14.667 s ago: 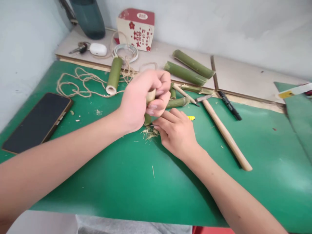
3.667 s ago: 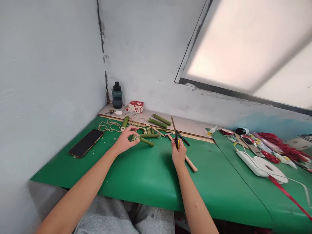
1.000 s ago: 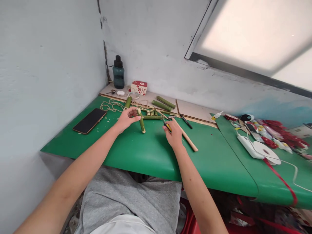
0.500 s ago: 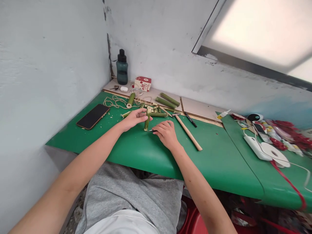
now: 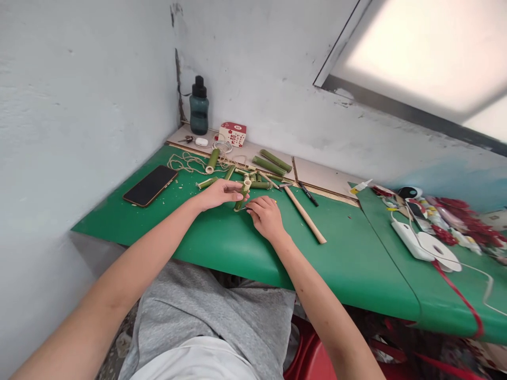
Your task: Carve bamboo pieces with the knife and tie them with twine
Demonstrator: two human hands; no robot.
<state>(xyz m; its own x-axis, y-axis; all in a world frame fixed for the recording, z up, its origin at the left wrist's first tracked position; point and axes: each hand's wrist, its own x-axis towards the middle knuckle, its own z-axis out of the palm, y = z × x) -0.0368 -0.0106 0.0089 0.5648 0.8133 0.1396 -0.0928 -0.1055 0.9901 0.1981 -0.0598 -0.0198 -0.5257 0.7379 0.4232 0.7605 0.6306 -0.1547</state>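
Observation:
My left hand (image 5: 217, 195) is closed around a short green bamboo tube (image 5: 245, 187), which stands at a tilt on the green tabletop (image 5: 222, 237). Its pale cut end faces up. In my right hand (image 5: 266, 216) is a thin dark-handled tool (image 5: 246, 208), pinched between the fingers. The tip reaches the lower end of the tube; its exact shape is too small to make out. Behind my hands lie more short bamboo pieces (image 5: 259, 185). To the right rests a hammer (image 5: 304, 214) with a wooden handle.
A phone (image 5: 150, 186) lies at left, near tangled twine (image 5: 186, 160) and another bamboo tube (image 5: 213, 161). Split bamboo lengths (image 5: 273, 162), a small box (image 5: 232, 134) and a bottle (image 5: 198, 108) are along the wall. A black pen (image 5: 308, 193) and a white power strip (image 5: 412, 240) are at right.
The bamboo tube has tipped, its top leaning to the right. My right hand has shifted slightly upward with the tool, and the camera view has moved a little.

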